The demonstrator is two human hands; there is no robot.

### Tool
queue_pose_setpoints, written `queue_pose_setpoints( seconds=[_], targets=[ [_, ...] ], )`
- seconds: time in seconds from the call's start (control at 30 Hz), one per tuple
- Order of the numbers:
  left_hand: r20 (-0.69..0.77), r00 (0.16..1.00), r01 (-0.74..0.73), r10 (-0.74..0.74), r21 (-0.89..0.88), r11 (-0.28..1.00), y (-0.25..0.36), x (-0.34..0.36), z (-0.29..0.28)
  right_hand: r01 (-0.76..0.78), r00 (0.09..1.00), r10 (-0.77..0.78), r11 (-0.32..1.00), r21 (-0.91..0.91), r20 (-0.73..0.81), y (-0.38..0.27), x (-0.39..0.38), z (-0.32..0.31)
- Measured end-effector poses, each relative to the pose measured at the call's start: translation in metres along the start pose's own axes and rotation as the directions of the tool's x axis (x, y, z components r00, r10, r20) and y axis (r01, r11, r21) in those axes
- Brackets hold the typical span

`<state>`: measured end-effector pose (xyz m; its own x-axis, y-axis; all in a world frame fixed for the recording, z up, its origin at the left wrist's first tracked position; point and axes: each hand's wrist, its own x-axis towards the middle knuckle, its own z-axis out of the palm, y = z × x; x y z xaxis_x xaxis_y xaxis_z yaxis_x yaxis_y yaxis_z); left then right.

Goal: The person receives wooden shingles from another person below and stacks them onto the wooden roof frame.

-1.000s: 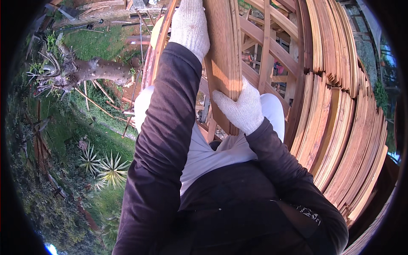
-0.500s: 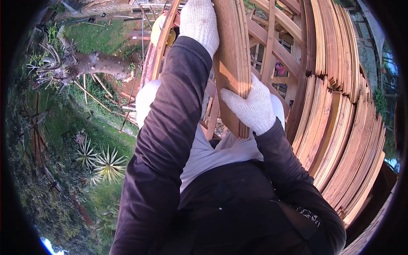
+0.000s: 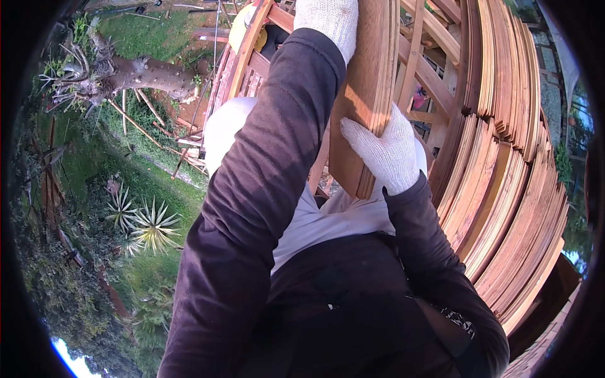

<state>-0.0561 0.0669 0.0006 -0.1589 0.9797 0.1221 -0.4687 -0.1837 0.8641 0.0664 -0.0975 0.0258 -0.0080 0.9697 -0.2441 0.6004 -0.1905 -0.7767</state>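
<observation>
A bundle of brown wooden boards (image 3: 362,101), several pressed face to face, stands lengthwise in front of me above my lap. My left hand (image 3: 329,24), in a white knit glove, grips its upper left side near the top of the view; those fingertips are mostly hidden. Lower down, my right hand (image 3: 389,154), gloved the same way, clasps the right edge near the bottom end. Its thumb lies across the front face, while the other fingers go behind the boards.
Long rows of stacked boards (image 3: 504,208) fill my right side. Beneath me runs an open wooden lattice (image 3: 432,88) with gaps between its beams. At the upper left, a yellow hard hat (image 3: 242,30) shows beside a beam. Far below are a cut tree trunk (image 3: 151,77) and spiky plants (image 3: 154,227).
Both hands and the bundle of boards have shifted to the right, toward the stacked rows, and slightly upward in view. My grip on the boards stays.
</observation>
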Motion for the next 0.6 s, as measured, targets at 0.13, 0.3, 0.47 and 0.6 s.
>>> queue_pose_setpoints(
  seconds=[0.13, 0.3, 0.47, 0.6],
  targets=[
    [0.017, 0.999, -0.032, 0.032, 0.051, 0.998, -0.003, 0.001, 0.0, 0.008, 1.0, -0.008, 0.999, 0.038, 0.016, -0.001, -0.001, 0.0],
    [0.04, 0.998, -0.059, 0.054, 0.121, 0.991, -0.004, 0.002, -0.001, -0.009, 0.999, 0.01, 1.0, 0.015, -0.037, 0.003, -0.002, 0.005],
    [0.102, 0.993, -0.081, 0.06, 0.215, 0.973, 0.004, -0.005, 0.0, -0.014, 0.999, 0.015, 0.999, 0.04, -0.03, 0.009, -0.001, 0.004],
    [0.121, 0.968, -0.247, 0.218, 0.341, 0.907, -0.008, 0.002, -0.004, -0.031, 0.999, 0.032, 0.998, 0.062, -0.017, 0.008, -0.002, 0.005]
  ],
)
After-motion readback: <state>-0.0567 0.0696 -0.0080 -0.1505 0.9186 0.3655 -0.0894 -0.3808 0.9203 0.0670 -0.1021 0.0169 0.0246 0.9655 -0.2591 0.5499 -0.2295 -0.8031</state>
